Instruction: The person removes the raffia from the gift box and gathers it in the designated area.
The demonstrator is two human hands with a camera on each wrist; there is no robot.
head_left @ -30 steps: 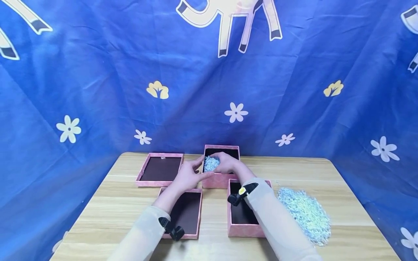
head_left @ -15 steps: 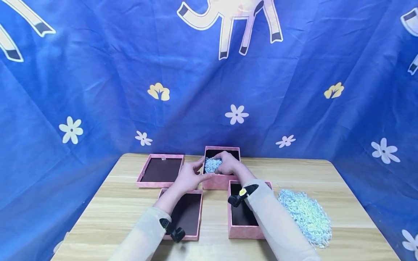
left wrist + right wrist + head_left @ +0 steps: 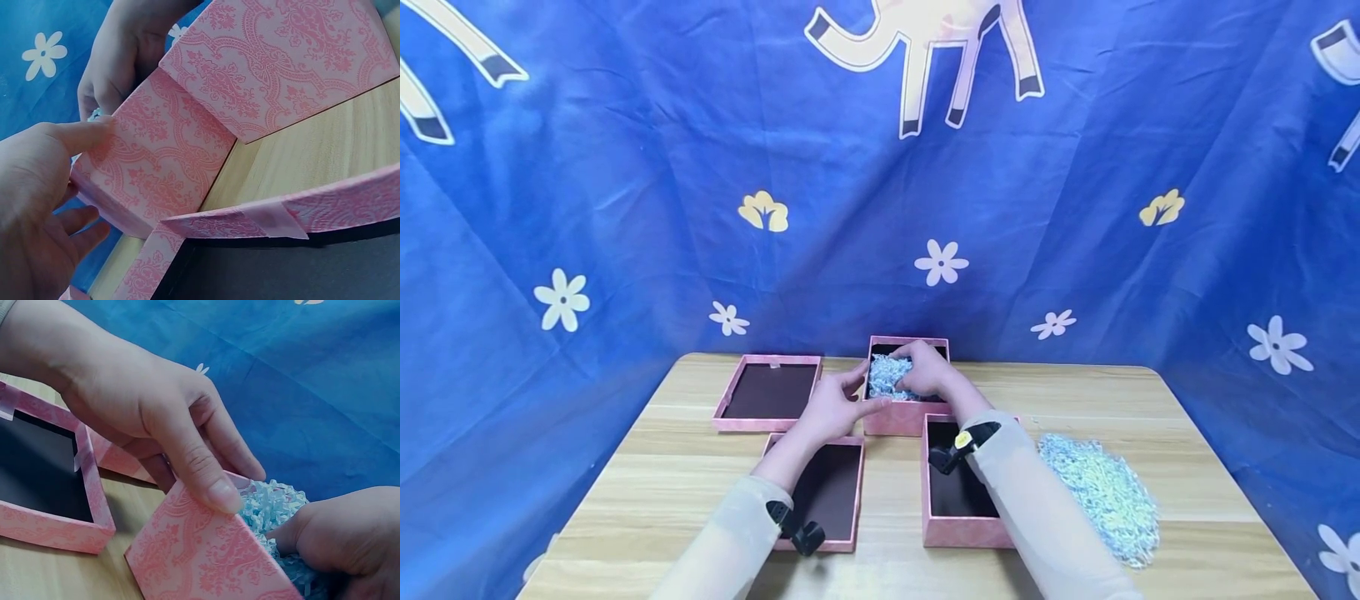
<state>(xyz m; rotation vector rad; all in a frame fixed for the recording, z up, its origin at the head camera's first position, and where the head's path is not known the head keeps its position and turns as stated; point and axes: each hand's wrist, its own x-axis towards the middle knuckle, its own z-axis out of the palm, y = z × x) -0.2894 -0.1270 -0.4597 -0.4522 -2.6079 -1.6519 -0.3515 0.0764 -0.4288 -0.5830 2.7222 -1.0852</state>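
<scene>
At the back middle of the table, a pink patterned box has light blue shredded paper along its left side. My left hand holds the box by its front left corner. In the right wrist view, the thumb of the left hand presses the outer wall just under the rim. My right hand reaches into the box, thumb and index finger around the shredded paper. Its other fingers are hidden. From the left wrist view, the box wall hides most of the paper.
A second pink box stands under my right forearm. One shallow pink lid lies at the back left, another lid under my left forearm. A loose pile of shredded paper is on the right. A blue curtain hangs behind.
My right hand has shifted slightly right and up inside the box. The shredded paper there has spread wider and shows more. The left hand stays on the box corner.
</scene>
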